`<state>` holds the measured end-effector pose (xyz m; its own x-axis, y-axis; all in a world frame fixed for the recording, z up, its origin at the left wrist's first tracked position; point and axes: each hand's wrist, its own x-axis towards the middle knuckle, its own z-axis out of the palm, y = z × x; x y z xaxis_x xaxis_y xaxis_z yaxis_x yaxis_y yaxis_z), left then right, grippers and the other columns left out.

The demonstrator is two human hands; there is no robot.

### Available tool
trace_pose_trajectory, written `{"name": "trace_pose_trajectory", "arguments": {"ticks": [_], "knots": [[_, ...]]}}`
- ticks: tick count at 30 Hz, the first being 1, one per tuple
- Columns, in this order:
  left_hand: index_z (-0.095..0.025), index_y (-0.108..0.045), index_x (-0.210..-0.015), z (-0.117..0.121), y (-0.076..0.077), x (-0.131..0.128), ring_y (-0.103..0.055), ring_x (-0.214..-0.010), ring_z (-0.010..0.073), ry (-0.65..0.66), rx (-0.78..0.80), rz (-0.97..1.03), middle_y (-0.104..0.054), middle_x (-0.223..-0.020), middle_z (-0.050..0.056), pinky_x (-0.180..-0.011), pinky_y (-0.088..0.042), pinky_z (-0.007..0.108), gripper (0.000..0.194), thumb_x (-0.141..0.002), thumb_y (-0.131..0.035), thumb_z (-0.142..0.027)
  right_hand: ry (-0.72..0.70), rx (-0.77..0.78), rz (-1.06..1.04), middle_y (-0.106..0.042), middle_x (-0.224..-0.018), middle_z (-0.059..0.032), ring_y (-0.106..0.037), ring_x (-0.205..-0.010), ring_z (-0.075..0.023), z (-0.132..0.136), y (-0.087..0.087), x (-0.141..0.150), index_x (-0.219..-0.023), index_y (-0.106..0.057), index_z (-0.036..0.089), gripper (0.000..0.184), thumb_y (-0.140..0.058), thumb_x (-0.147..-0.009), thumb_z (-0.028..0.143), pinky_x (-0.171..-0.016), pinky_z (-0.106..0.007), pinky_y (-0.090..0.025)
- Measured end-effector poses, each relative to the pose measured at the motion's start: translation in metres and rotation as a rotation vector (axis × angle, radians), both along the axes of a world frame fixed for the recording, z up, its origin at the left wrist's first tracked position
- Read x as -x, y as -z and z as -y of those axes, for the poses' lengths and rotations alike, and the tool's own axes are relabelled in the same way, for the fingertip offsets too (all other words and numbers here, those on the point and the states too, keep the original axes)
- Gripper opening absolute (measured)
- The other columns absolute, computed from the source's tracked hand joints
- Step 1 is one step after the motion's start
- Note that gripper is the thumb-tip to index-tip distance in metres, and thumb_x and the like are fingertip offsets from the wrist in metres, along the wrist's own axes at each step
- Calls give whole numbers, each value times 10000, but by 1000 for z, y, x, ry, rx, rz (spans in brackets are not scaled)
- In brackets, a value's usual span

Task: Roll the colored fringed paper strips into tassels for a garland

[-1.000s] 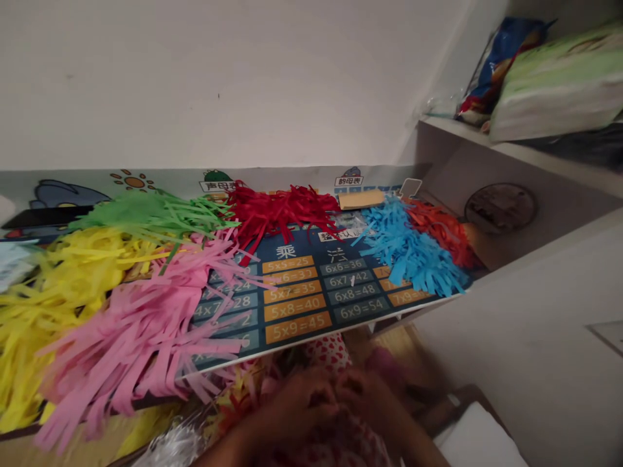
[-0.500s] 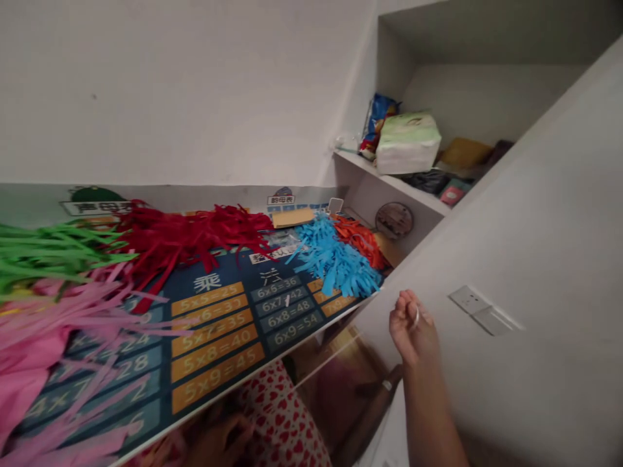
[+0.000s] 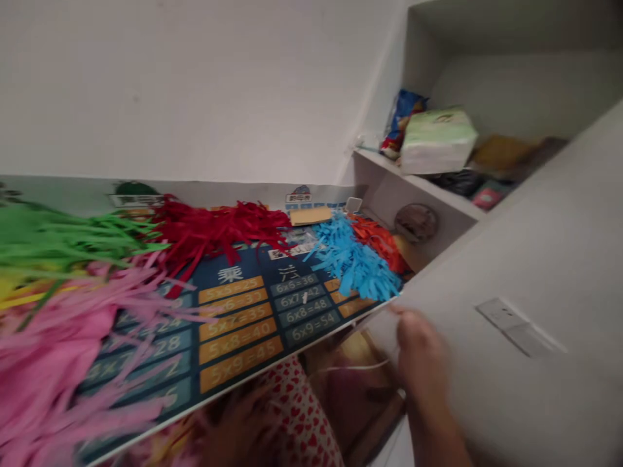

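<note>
At near right: right hand (image 3: pixel 422 350) blurred, grip unreadable; left hand's (image 3: pixel 237 423) likewise. I'd keep white cord (image 3: pixel 360 368) clear of tabletop (image 3: pixel 287 344).

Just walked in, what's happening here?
A person's curled right hand is just off the edge of a dark-blue printed tabletop, near a bright-blue fringed paper-like bundle. A thin white string appears to run to that hand; blur hides the grip. The blurred left hand is low, by white fabric with red hearts. A red fringed bundle and a pink fringed bundle lie on the tabletop.
</note>
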<state>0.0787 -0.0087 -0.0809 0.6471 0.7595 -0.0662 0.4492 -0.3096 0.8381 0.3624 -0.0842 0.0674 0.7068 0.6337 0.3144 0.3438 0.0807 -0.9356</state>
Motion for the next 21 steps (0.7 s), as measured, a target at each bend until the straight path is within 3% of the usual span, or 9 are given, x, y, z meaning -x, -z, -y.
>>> {"name": "trace_pose_trajectory", "arguments": {"ticks": [1,2,4,6,8,13,21], "knots": [[-284,-745,-761,4,-16,2,-555,-1156,304,-40,37,81,-666,-1211,46,-999,-434,394,179,-784,-610,-400,-138,103,60,-572,-629,12,-564,-632,-139,-4,14,25,-789,-706,206,239,-607,-847,416,-550,-213,-447],[-287,-753,-795,6,-31,4,-595,-1094,280,-63,144,161,-695,-1145,45,-953,-466,355,162,-777,-628,-388,-281,205,109,-601,-643,5,-576,-641,-145,-8,28,50,-740,-702,202,268,-576,-870,400,-583,-224,-449],[-255,-763,-806,7,-55,7,-661,-873,227,-240,472,312,-742,-924,48,-800,-517,289,153,-710,-716,-364,-497,329,204,-611,-624,7,-562,-604,-139,-11,51,91,-665,-670,195,370,-493,-920,396,-581,-229,-418],[-218,-765,-790,5,-68,10,-656,-691,170,-425,823,523,-734,-765,29,-674,-515,241,249,-600,-819,-369,-586,361,275,-597,-602,13,-538,-579,-128,-12,64,119,-635,-632,187,425,-444,-948,405,-577,-229,-386],[-186,-762,-777,3,-72,14,-634,-590,128,-541,1041,715,-715,-675,15,-610,-499,211,337,-512,-887,-351,-635,360,324,-578,-588,18,-521,-568,-117,-13,68,132,-615,-590,183,448,-422,-960,416,-573,-222,-364],[-157,-743,-746,3,-71,21,-613,-507,96,-585,1126,874,-706,-633,4,-560,-501,201,320,-496,-919,-256,-700,358,370,-542,-558,25,-494,-535,-105,-21,67,139,-598,-537,180,470,-382,-979,409,-530,-217,-317],[-147,-675,-730,4,-67,21,-584,-471,86,-534,1099,873,-693,-618,-1,-524,-465,193,336,-521,-901,-280,-735,372,407,-517,-541,21,-468,-513,-99,-25,73,140,-571,-498,178,501,-357,-988,417,-516,-218,-304]]}}
